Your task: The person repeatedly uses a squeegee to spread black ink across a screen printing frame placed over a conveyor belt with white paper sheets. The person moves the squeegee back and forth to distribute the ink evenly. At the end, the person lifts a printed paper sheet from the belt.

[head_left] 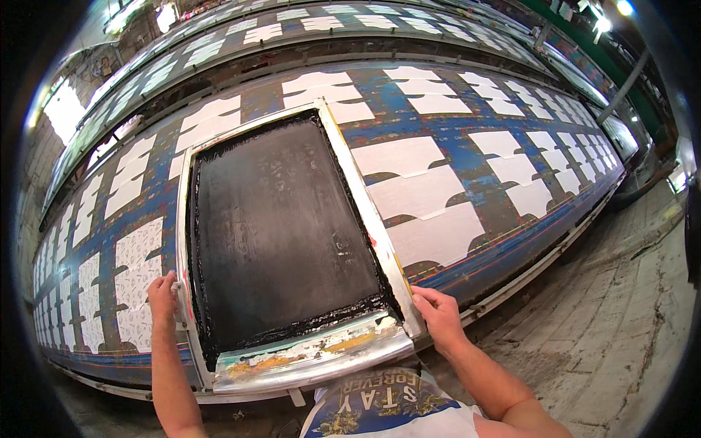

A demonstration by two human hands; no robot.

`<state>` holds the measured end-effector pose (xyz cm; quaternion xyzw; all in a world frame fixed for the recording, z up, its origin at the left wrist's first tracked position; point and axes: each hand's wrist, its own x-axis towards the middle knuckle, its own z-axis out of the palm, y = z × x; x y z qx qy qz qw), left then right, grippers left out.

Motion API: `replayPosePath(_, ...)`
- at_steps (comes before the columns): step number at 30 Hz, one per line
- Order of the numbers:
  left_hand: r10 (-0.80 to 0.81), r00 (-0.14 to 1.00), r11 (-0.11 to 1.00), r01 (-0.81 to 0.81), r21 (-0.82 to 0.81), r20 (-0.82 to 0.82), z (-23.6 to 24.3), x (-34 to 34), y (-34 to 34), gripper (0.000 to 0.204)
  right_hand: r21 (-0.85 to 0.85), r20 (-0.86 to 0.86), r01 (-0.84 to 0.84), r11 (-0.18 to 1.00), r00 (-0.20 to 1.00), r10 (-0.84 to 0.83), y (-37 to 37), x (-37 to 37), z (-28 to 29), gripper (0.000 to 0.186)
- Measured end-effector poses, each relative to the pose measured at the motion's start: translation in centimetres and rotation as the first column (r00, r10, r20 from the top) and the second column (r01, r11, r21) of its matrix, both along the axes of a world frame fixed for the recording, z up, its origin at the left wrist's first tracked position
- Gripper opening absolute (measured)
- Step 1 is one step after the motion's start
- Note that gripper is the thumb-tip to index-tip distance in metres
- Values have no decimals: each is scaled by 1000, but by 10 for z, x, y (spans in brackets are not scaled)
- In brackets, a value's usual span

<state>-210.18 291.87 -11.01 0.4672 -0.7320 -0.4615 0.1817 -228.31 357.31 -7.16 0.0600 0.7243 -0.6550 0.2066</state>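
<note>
A large screen printing frame [386,257] with pale metal rails lies over the long table in front of me. Its mesh [274,226] is coated with black ink, thicker along the edges. My left hand [161,298] is closed at the left rail, its fingers partly hidden, by a small fitting. My right hand [439,315] grips the near part of the right rail, thumb on top. Across the frame's near end runs a wide metal ledge [318,358], smeared with white, yellow and green. White cut fabric pieces [431,201] lie right of the frame; printed pieces [139,285] lie left.
The long printing table [482,274] has a blue and brown stained top, with rows of white pieces. More parallel tables [350,29] with similar pieces stand behind it. A worn plank-like floor [584,314] runs along the right. Lamps [602,24] hang at the upper right.
</note>
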Motion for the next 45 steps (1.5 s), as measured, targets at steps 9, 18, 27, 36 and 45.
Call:
replayPosePath(9,10,993,997,0,77,-121,32,-137,178,26,157,-154,-35,987,986,59,143,-130,-22,34)
replayPosePath(18,-4,982,986,36,164,-188,17,-224,342,23,264,-118,33,964,993,-2,283,-214,-33,29)
replayPosePath(27,25,970,964,41,262,-243,15,-248,416,27,277,-92,15,961,996,11,350,-244,-45,28)
replayPosePath(36,-4,987,977,38,209,-160,17,-251,430,25,257,-59,-29,966,997,46,371,-251,-46,35)
replayPosePath(45,-56,996,998,55,-7,-63,-4,-255,426,35,704,-432,10,710,800,417,351,-226,-14,54)
